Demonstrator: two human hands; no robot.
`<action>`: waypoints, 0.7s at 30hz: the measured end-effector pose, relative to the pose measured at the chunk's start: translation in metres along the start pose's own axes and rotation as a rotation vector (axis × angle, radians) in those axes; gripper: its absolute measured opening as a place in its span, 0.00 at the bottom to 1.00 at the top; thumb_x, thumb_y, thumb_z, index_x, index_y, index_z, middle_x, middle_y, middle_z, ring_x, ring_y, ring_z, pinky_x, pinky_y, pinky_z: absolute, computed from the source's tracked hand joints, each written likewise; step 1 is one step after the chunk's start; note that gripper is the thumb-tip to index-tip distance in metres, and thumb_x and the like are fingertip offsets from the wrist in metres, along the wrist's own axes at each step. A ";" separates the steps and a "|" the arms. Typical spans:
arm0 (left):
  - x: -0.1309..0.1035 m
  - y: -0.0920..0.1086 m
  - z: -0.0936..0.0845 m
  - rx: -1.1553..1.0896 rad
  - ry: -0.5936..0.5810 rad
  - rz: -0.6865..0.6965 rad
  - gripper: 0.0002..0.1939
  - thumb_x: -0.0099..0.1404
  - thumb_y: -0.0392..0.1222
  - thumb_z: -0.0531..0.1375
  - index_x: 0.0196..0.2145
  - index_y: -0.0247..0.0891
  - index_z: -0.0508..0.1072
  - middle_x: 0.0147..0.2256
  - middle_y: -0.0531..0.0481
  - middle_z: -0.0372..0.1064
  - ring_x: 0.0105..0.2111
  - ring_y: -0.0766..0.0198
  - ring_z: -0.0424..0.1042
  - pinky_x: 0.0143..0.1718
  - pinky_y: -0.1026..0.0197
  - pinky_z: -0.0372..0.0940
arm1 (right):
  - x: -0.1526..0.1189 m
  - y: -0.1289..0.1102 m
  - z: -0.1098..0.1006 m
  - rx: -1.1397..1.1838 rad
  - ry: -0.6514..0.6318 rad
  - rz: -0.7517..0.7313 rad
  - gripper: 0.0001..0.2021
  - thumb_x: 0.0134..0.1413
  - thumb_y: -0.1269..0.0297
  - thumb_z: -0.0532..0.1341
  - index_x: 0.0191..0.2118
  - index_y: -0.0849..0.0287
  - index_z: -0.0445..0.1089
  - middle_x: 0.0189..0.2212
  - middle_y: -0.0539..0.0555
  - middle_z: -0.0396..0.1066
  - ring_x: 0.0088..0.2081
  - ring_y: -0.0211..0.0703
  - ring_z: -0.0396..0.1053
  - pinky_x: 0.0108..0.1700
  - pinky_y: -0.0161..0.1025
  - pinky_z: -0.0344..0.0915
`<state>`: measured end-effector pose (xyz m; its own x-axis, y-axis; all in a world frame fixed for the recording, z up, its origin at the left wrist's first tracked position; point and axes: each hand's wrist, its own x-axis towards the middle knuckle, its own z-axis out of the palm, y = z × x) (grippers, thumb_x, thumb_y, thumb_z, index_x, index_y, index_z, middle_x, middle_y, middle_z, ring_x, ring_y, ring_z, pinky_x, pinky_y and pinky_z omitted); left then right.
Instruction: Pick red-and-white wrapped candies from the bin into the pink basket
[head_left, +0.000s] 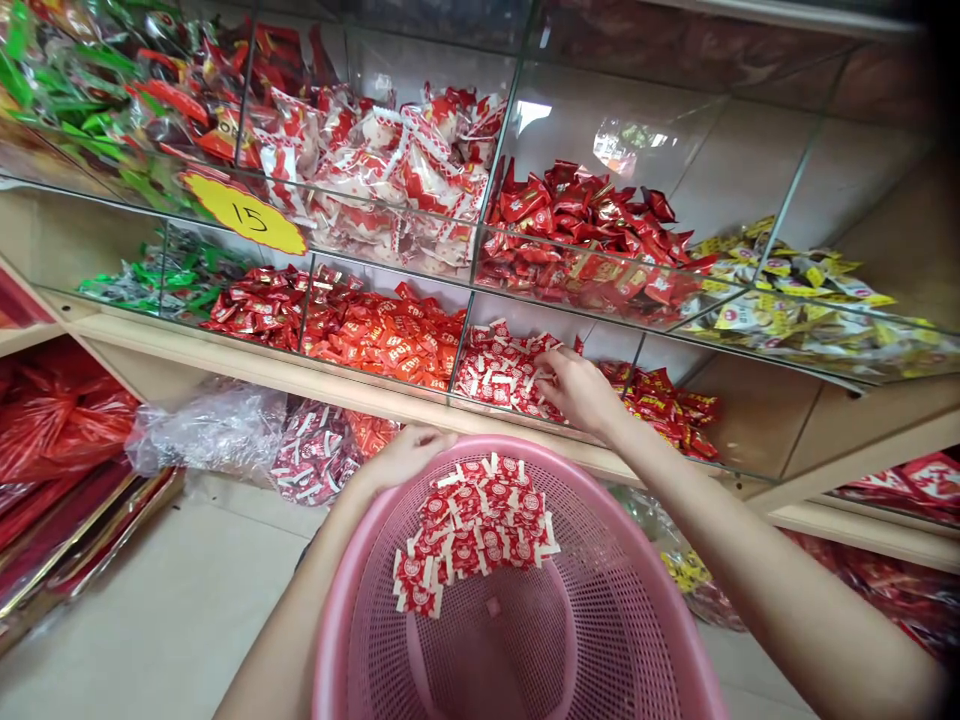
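Observation:
A pink plastic basket (630,560) with mesh walls fills the lower middle. Small red and white packets (491,515) lie together against its far side. My left hand (409,452) is closed over the basket's far left rim. Beyond the rim, my right hand (574,388) reaches into a lower shelf compartment of similar red and white packets (491,368). Its fingers are bent down at the packets, and whether a packet is between them cannot be made out.
Clear dividers split the shelves into compartments of wrapped sweets, with orange packets (405,335) left of my right hand. A yellow price tag (246,214) hangs on the upper shelf edge. Plastic bags (217,425) lie below the shelf, and red bags (67,415) at the left.

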<state>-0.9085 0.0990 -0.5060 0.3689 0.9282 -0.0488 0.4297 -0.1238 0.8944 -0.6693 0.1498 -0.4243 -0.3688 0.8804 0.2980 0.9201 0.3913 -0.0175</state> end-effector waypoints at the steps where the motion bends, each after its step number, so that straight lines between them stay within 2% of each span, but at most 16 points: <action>1: 0.000 0.000 0.000 0.010 0.007 -0.002 0.22 0.56 0.55 0.50 0.33 0.32 0.72 0.30 0.49 0.69 0.32 0.59 0.63 0.33 0.63 0.56 | 0.004 0.009 0.003 -0.013 -0.076 0.016 0.12 0.50 0.66 0.54 0.42 0.60 0.63 0.39 0.57 0.65 0.38 0.41 0.63 0.38 0.34 0.56; 3: 0.001 0.000 0.000 0.032 0.024 -0.001 0.22 0.56 0.55 0.50 0.32 0.33 0.72 0.29 0.50 0.69 0.32 0.59 0.63 0.32 0.63 0.56 | 0.008 0.019 0.010 -0.030 -0.206 0.024 0.11 0.47 0.65 0.56 0.39 0.60 0.65 0.36 0.56 0.67 0.38 0.41 0.64 0.37 0.33 0.56; 5: 0.001 -0.001 0.000 0.039 0.025 0.001 0.22 0.56 0.56 0.50 0.31 0.33 0.72 0.29 0.51 0.69 0.32 0.59 0.63 0.32 0.63 0.56 | 0.007 0.020 0.015 -0.049 -0.243 0.030 0.10 0.48 0.64 0.55 0.38 0.60 0.65 0.35 0.56 0.68 0.37 0.41 0.64 0.35 0.33 0.55; 11: 0.001 -0.003 -0.001 -0.009 0.000 0.023 0.22 0.57 0.54 0.50 0.35 0.33 0.72 0.36 0.49 0.71 0.36 0.59 0.65 0.37 0.63 0.57 | 0.005 0.016 0.022 -0.092 -0.168 0.051 0.09 0.48 0.63 0.54 0.35 0.61 0.65 0.33 0.57 0.69 0.33 0.41 0.65 0.29 0.33 0.52; 16: 0.002 -0.004 -0.001 -0.050 -0.027 0.038 0.23 0.58 0.54 0.50 0.37 0.32 0.72 0.39 0.47 0.70 0.40 0.59 0.65 0.41 0.62 0.57 | 0.008 0.017 0.013 -0.029 -0.132 0.113 0.13 0.48 0.56 0.53 0.34 0.61 0.66 0.29 0.57 0.69 0.31 0.41 0.65 0.29 0.34 0.53; 19: 0.002 -0.004 -0.001 -0.028 -0.014 0.032 0.23 0.58 0.55 0.50 0.36 0.32 0.72 0.38 0.47 0.70 0.38 0.58 0.65 0.39 0.62 0.57 | 0.012 0.004 0.003 -0.025 -0.076 0.171 0.15 0.48 0.54 0.52 0.33 0.62 0.66 0.28 0.58 0.69 0.29 0.42 0.65 0.28 0.35 0.54; 21: 0.002 -0.004 -0.001 -0.010 -0.004 0.021 0.23 0.57 0.55 0.50 0.35 0.32 0.72 0.37 0.48 0.70 0.37 0.58 0.65 0.38 0.62 0.58 | 0.016 -0.011 -0.002 -0.030 -0.083 0.201 0.16 0.47 0.54 0.53 0.31 0.63 0.67 0.28 0.59 0.69 0.31 0.43 0.66 0.29 0.36 0.56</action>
<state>-0.9101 0.1016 -0.5096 0.3812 0.9239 -0.0315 0.4138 -0.1400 0.8995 -0.6846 0.1587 -0.4175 -0.1861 0.9594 0.2121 0.9792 0.1988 -0.0399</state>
